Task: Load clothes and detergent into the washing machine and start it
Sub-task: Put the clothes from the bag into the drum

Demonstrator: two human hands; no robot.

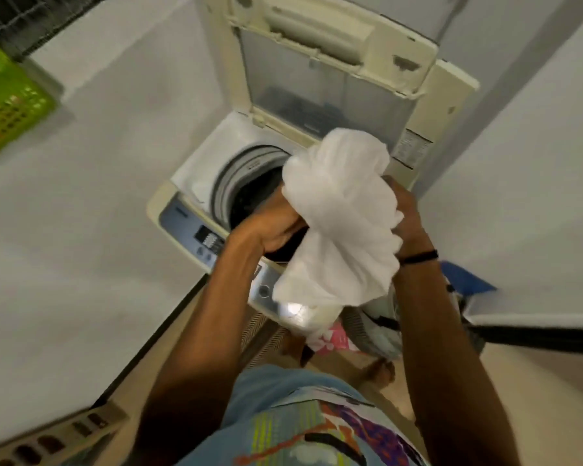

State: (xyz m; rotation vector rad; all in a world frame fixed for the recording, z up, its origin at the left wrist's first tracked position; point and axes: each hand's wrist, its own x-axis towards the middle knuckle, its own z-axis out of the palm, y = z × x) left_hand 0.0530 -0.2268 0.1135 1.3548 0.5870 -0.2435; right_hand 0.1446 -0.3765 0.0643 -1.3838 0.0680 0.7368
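A top-loading washing machine (196,169) stands in the middle of the view with its lid (320,79) raised. A bunched white garment (340,216) hangs over the dark drum opening (256,196). My left hand (276,227) grips the garment from the left, over the drum's front rim. My right hand (404,210) holds it from the right, with a black band on the wrist. The blue control panel (196,230) with its display and buttons lies along the machine's front edge, partly behind my left forearm. No detergent is in sight.
White walls close in on both sides of the machine. A green plastic basket (11,102) sits at the upper left. Low on the floor by my feet lie a woven basket (367,327) and pink-and-white cloth (334,341). A blue object (465,277) shows at right.
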